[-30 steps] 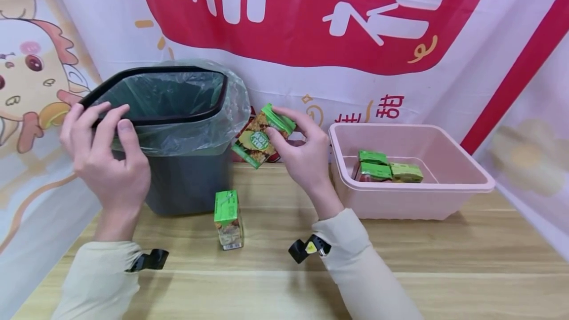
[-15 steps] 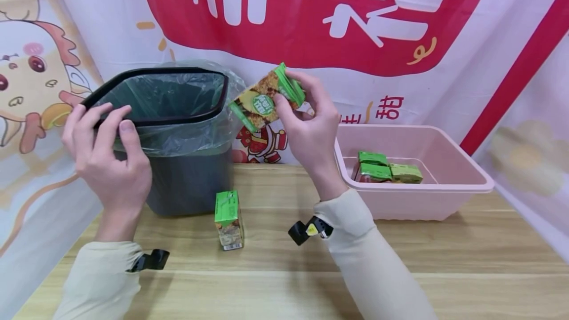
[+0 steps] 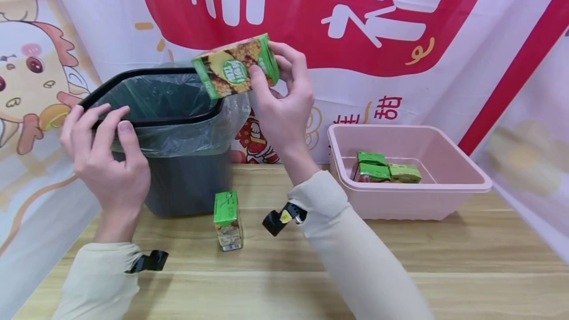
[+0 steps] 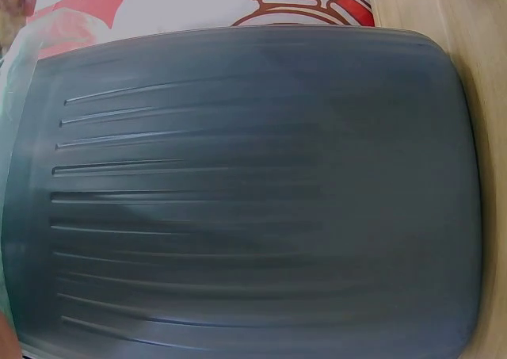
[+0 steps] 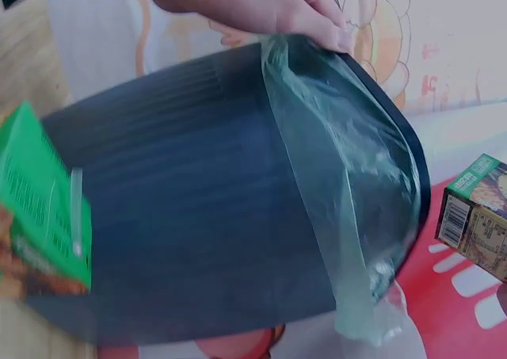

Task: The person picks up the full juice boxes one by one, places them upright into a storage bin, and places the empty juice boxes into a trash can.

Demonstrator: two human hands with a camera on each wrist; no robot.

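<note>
My right hand (image 3: 284, 95) pinches a green-and-brown drink carton (image 3: 233, 70) by one end, thumb on its printed front. It is tilted above the right back edge of a dark grey trash can (image 3: 186, 184), overlapping the black rim in the head view. In the right wrist view, the drink carton's barcode end (image 5: 475, 220) shows beside the can's mouth. My left hand (image 3: 108, 162) grips the rim at the can's front left corner, its fingers over the edge. A clear greenish bag (image 3: 195, 140) lines the can and folds over the rim.
A second drink carton (image 3: 228, 221) stands upright on the wooden table (image 3: 213, 290), in front of the can. To the right sits a pink plastic tub (image 3: 400, 204) with several cartons (image 3: 375, 172) inside. A printed cloth (image 3: 284, 48) hangs behind.
My right hand has lifted the drink carton and carried it left, from beside the can to above its right back edge. The left hand has stayed at the rim.
</note>
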